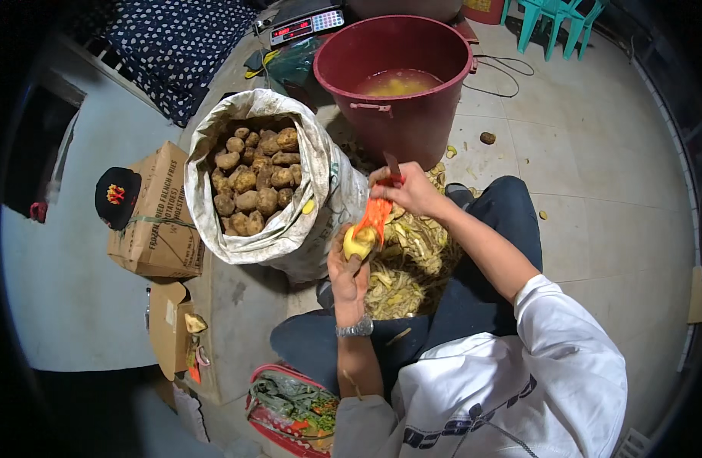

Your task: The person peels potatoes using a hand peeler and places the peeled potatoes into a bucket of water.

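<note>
A partly peeled potato (358, 245), with bare yellow flesh on one side, rests in the fingers of my left hand (345, 275). My right hand (411, 189) grips an orange peeler (375, 214), whose lower end lies against the potato. Below both hands, a heap of potato peelings (414, 246) spreads between my legs. To the left stands a white woven sack (199, 206) with its rim rolled down, full of unpeeled potatoes (259, 177). Beyond my hands is a large dark red tub (397, 126) holding cloudy water and yellow pieces (397, 86).
A cardboard box (162, 217) with a black cap (118, 197) sits left of the sack. A digital scale (305, 27) is behind it. A red basket (259, 415) with bagged vegetables is near my left knee. One loose potato (488, 138) lies on the tiled floor; green chairs (551, 23) stand far right.
</note>
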`<state>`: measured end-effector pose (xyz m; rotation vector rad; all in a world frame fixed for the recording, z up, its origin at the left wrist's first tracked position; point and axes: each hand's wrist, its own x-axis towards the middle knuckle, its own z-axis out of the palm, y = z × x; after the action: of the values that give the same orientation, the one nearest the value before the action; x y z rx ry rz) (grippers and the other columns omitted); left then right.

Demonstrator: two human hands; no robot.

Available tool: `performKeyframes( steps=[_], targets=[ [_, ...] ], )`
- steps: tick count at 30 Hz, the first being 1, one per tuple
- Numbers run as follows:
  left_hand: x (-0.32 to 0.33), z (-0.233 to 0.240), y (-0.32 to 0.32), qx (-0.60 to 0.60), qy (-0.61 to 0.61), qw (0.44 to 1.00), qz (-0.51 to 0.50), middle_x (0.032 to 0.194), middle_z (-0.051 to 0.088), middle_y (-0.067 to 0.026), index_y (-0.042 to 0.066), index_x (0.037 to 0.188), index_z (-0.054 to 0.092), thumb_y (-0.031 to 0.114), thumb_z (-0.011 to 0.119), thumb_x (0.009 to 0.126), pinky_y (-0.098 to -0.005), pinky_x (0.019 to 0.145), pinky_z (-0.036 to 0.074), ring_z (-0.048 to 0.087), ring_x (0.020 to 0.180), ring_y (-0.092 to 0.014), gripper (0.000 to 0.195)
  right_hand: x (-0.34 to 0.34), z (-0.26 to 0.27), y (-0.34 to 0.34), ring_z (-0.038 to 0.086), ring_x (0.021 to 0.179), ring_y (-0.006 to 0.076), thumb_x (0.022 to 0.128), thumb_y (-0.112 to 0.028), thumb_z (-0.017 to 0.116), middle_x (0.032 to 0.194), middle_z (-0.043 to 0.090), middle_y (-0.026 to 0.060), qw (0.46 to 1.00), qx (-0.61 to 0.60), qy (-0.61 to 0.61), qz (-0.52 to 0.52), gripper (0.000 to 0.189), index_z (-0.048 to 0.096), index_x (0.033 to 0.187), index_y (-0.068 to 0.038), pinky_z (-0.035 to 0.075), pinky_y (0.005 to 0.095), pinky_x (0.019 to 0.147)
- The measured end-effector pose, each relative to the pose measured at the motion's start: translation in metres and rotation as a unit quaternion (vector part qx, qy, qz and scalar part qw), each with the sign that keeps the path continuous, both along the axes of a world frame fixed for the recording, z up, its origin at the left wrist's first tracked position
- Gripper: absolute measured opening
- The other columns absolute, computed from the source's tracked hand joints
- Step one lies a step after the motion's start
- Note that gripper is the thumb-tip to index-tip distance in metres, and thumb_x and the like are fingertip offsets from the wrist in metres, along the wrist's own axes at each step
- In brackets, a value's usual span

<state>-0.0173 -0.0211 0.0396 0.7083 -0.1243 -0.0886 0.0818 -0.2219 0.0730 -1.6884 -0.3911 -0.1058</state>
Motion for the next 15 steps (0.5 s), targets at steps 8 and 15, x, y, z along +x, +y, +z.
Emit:
performKeyframes(
  steps=[8,15],
  targets=[
    [-0.004,-0.005,0.008,0.119,0.002,0.993,-0.003,0.127,0.054,-0.0177,-0.008,0.134,0.042,0.003,0.074,0.077,-0.04,0.101,0.047,0.058,0.116,-0.027,0.066,0.007,-0.003,-0.004,0.057,0.07,0.0074,0.082,-0.014,0.073,0.071,0.066,0.0035,0.998,-0.034,-0.034,0.029,0.017,0.069,0.088,0.001,0.049,0.0266,0.069],
    [-0.002,-0.007,0.008,0.222,-0.006,0.975,-0.014,0.128,0.054,-0.0169,-0.009,0.13,0.045,-0.012,0.069,0.07,-0.0371,0.098,0.05,0.058,0.115,-0.025,0.065,0.011,0.0,-0.013,0.055,0.064,0.0084,0.08,-0.018,0.076,0.066,0.062,0.0051,0.991,-0.087,0.037,0.098,0.02,0.069,0.089,-0.001,0.047,0.0285,0.063]
  ],
)
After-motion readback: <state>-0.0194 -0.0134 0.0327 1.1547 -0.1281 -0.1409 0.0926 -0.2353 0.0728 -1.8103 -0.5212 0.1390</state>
